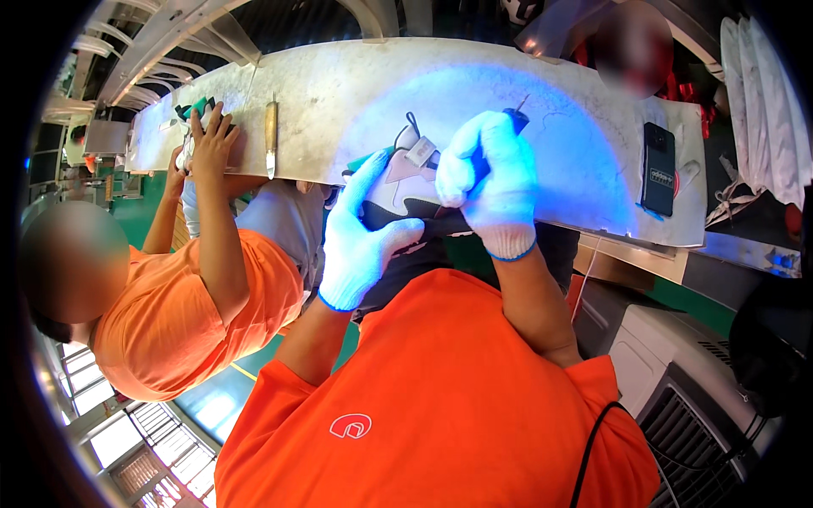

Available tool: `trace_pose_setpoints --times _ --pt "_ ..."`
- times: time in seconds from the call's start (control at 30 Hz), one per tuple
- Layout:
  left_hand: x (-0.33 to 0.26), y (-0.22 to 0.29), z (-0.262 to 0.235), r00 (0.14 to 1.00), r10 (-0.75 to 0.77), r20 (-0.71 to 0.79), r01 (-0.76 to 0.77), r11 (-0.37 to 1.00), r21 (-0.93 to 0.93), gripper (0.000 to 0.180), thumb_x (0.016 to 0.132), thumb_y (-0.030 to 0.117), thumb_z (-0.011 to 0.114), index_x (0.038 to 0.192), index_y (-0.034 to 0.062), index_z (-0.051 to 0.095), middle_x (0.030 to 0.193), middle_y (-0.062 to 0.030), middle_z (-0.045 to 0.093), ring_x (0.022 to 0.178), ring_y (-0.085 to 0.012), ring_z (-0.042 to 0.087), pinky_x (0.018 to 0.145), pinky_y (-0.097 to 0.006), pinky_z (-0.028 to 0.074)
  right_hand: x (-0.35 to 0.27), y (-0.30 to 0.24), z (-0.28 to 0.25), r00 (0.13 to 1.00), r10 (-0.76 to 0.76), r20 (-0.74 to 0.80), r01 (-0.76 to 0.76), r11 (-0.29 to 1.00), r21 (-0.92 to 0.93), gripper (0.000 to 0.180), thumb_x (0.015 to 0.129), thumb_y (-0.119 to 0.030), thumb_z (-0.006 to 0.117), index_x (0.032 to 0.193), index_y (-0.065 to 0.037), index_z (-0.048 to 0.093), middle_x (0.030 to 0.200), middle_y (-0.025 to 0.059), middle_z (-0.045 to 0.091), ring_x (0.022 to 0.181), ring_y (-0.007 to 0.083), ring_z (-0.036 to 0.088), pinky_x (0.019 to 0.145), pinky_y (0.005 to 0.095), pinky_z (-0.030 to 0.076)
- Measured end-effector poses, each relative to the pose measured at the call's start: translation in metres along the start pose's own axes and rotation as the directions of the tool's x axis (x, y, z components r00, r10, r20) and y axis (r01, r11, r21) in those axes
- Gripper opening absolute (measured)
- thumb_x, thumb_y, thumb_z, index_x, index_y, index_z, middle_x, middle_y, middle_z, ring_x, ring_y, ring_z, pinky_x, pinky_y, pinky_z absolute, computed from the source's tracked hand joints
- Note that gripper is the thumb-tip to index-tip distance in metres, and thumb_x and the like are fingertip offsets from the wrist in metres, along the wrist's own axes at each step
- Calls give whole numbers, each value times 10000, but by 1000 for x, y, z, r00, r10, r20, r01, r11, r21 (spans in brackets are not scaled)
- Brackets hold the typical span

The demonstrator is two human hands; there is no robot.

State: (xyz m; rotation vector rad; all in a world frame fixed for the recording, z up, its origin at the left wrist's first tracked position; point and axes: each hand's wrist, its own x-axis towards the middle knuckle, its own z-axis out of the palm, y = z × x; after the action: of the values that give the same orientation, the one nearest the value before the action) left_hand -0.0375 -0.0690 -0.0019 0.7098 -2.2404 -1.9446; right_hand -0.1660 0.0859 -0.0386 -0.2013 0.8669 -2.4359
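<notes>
In the head view, 1 white, pink and grey shoe with black trim is at the middle of the frame, along the near edge of a long pale counter. It carries 1 black loop and 1 pale tag. The person's left grip, in a white knit glove, is clamped around the shoe, fingers along its left side, thumb across its lower edge. The right grip, in a matching glove, is closed on 1 small dark tool with a thin pointed tip, against the shoe's right end. Blue light covers both gloves.

At upper left, 1 co-worker in an orange shirt has 2 bare hands on a second, green, white and black shoe. Between the 2 shoes lies 1 wooden-handled knife; at upper right, 1 black rectangular phone rests on the counter.
</notes>
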Motion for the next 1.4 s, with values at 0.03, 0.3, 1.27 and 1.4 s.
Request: trace_pose_setpoints --times 0.03,0.3,1.27,1.4 --pt "0 -3 -1 1000 -18 -4 18 1000 0 1014 714 -40 864 1670 -15 526 1567 -171 634 1394 -248 641 1199 -376 517 -2 2 4 1000 -2 -15 1 998 -56 423 1203 -401 563 966 -62 652 676 83 612 555 221 581 539 372 490" --pt "9 -23 -8 999 35 -14 -32 986 161 1150 730 46 909 1754 13 385 1536 -185 643 1279 -253 698 1064 -359 602 -3 1 35 987 56 -153 -86 977 -196 413 1190 -413 597 960 -74 654 685 47 574 577 196 563 530 352 453" --pt "77 46 54 600 443 666 -799 292 526 813 759 375 940 1477 74 704 1381 -236 720 1286 -414 704 1130 -532 542 -55 -59 -116 744 -266 -613 -79 876 -476 489 986 -198 877 1399 15 725 957 99 789 520 104 615 475 289 464" --pt "80 39 89 657 281 700 -744 395 539 766 654 240 976 1358 61 733 1211 -171 769 1143 -410 713 1083 -527 547 -48 -67 -119 825 -163 -542 -127 880 -458 394 991 -251 873 1292 -19 771 705 27 687 525 132 633 483 299 467"
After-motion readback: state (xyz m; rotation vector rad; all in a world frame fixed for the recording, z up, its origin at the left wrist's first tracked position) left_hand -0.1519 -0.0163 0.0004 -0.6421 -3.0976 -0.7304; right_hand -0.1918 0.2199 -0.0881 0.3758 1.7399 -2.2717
